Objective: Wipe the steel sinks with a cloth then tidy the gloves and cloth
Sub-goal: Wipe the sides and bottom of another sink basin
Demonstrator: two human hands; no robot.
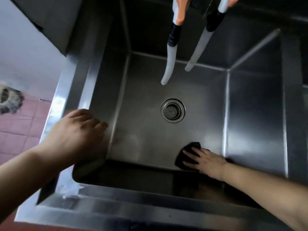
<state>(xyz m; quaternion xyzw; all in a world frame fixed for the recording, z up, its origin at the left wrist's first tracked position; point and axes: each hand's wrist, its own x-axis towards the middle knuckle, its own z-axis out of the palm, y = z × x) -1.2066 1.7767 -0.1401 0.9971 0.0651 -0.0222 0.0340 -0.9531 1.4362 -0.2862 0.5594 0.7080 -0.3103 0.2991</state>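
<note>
A deep steel sink fills the head view, with a round drain strainer in the middle of its floor. My right hand lies flat, fingers spread, pressing a dark cloth onto the sink floor at the near right corner. My left hand rests on the sink's left rim with its fingers curled over the inner edge. Orange gloves hang at the top, above the basin.
Two white hoses with black tape hang down from the top into the basin. Pink floor tiles and a mop head lie left of the sink. The steel front rim runs along the bottom.
</note>
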